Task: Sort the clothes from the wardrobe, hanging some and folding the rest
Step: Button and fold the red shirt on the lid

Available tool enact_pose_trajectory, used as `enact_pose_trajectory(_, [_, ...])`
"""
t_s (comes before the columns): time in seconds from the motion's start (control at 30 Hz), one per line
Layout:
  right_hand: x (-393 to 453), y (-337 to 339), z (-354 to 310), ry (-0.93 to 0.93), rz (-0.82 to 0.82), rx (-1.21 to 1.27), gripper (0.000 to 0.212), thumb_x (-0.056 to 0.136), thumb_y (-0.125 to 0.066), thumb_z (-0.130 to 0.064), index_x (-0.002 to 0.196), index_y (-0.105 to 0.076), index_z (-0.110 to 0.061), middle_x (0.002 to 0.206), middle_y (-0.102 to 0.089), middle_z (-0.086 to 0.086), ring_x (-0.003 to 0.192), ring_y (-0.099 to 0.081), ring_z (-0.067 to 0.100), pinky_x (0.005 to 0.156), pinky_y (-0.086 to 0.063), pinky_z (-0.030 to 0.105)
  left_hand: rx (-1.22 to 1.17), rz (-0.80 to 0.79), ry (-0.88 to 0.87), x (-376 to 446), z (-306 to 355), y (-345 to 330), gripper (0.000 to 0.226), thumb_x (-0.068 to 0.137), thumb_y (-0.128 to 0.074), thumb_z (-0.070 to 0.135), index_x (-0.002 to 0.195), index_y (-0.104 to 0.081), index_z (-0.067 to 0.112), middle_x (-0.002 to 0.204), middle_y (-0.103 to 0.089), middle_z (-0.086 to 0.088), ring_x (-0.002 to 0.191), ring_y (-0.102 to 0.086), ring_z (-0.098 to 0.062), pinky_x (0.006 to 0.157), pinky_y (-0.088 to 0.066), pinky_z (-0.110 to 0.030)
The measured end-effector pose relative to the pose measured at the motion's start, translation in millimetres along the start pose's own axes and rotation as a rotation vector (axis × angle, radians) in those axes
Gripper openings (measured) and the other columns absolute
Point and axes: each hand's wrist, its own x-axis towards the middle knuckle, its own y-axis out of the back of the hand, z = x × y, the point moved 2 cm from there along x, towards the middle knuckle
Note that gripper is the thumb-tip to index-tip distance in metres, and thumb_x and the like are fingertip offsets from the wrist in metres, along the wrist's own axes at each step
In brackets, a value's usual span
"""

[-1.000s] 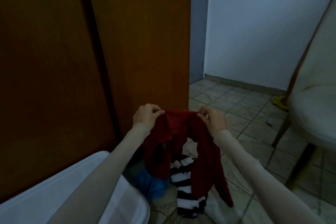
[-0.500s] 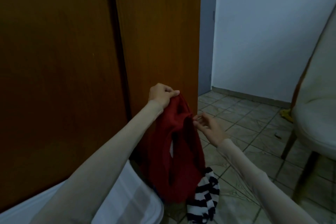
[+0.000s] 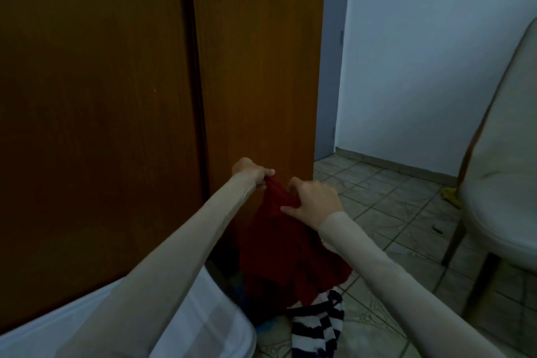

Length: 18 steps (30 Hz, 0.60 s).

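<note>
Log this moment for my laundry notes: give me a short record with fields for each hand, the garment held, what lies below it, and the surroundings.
left hand: grips the top edge of the red garment
right hand: pinches the same garment, close beside the left
garment state: hangs bunched, not spread out
below: striped cloth on the tiled floor; a bit of blue cloth beside it
left of garment: wooden wardrobe; white bin
right: pale chair

A dark red garment [image 3: 286, 244] hangs bunched before the brown wardrobe [image 3: 145, 96], above a black-and-white striped garment [image 3: 316, 325].
</note>
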Motion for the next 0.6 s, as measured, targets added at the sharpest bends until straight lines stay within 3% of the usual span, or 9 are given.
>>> enact_pose_trajectory(0.07, [3,-5,5,-0.03,-0.028,0.057,0.033,0.089,-0.058,-0.04,0.116,-0.052,-0.021,0.111,-0.063,0.002,0.101,-0.059,0.023,0.075,-0.041,0.031,0.013,-0.007,0.0,1,-1,-2,0.022,0.084,-0.07,0.021,0.076,-0.058,0.005,0.068,-0.056,-0.005,0.049,-0.052,-0.01,0.032,-0.039,-0.013])
enact_pose_trajectory(0.13, [6,-9,10,-0.066,-0.046,0.298,0.022,0.089,-0.061,-0.029,0.107,-0.056,-0.018,0.102,-0.064,0.004,0.092,-0.059,0.021,0.071,-0.041,0.026,-0.017,-0.006,-0.015,0,-4,-5,0.018,0.086,-0.067,0.019,0.083,-0.06,0.003,0.07,-0.058,-0.006,0.05,-0.052,-0.009,0.033,-0.04,-0.012])
enact_pose_trajectory(0.23, [11,-9,16,-0.173,0.054,0.652,0.014,0.088,-0.063,-0.016,0.091,-0.05,-0.018,0.081,-0.058,0.003,0.073,-0.052,0.015,0.056,-0.036,0.017,-0.152,-0.056,-0.109,1,-11,-10,0.013,0.092,-0.057,0.009,0.095,-0.066,-0.001,0.08,-0.063,-0.005,0.058,-0.056,-0.007,0.04,-0.043,-0.009])
enact_pose_trajectory(0.33, [14,-5,23,-0.255,0.13,0.801,0.02,0.091,-0.056,-0.006,0.106,-0.051,-0.017,0.068,-0.05,0.003,0.058,-0.043,0.01,0.046,-0.034,0.01,-0.186,-0.105,-0.18,-1,-21,-15,0.02,0.095,-0.048,0.005,0.091,-0.068,0.001,0.08,-0.066,-0.005,0.069,-0.061,-0.009,0.061,-0.051,-0.012])
enact_pose_trajectory(0.4, [18,-7,30,-0.282,0.128,0.853,0.032,0.093,-0.049,0.0,0.116,-0.055,-0.021,0.089,-0.06,0.013,0.068,-0.053,0.017,0.057,-0.045,0.018,-0.178,-0.1,-0.182,1,-29,-16,0.024,0.095,-0.047,0.006,0.082,-0.067,0.009,0.083,-0.067,-0.005,0.073,-0.062,-0.011,0.08,-0.052,-0.024])
enact_pose_trajectory(0.47, [22,-12,38,-0.37,0.12,0.942,0.037,0.094,-0.042,0.004,0.098,-0.068,-0.022,0.11,-0.061,0.007,0.098,-0.058,0.02,0.085,-0.047,0.029,-0.15,-0.119,-0.172,3,-38,-15,0.024,0.096,-0.046,0.01,0.084,-0.066,0.013,0.086,-0.068,-0.003,0.074,-0.062,-0.01,0.081,-0.049,-0.027])
enact_pose_trajectory(0.5, [25,-13,42,-0.452,0.109,1.037,0.045,0.094,-0.039,0.004,0.083,-0.072,-0.024,0.111,-0.063,0.007,0.101,-0.058,0.02,0.092,-0.046,0.034,-0.135,-0.136,-0.168,4,-42,-13,0.023,0.097,-0.045,0.013,0.085,-0.065,0.015,0.088,-0.069,-0.002,0.074,-0.062,-0.01,0.078,-0.047,-0.026])
enact_pose_trajectory(0.53, [27,-15,45,-0.534,0.092,1.145,0.049,0.094,-0.037,0.004,0.076,-0.073,-0.023,0.104,-0.066,0.01,0.092,-0.059,0.021,0.09,-0.047,0.038,-0.122,-0.153,-0.166,4,-46,-11,0.023,0.097,-0.046,0.016,0.086,-0.065,0.017,0.09,-0.069,-0.001,0.076,-0.061,-0.009,0.076,-0.045,-0.025])
enact_pose_trajectory(0.6, [29,-14,51,-0.658,0.052,1.264,0.038,0.096,-0.034,0.001,0.091,-0.07,-0.011,0.084,-0.062,0.009,0.069,-0.055,0.018,0.071,-0.05,0.035,-0.097,-0.189,-0.168,3,-53,-8,0.02,0.097,-0.047,0.023,0.088,-0.064,0.019,0.09,-0.067,0.003,0.078,-0.058,-0.008,0.071,-0.04,-0.023])
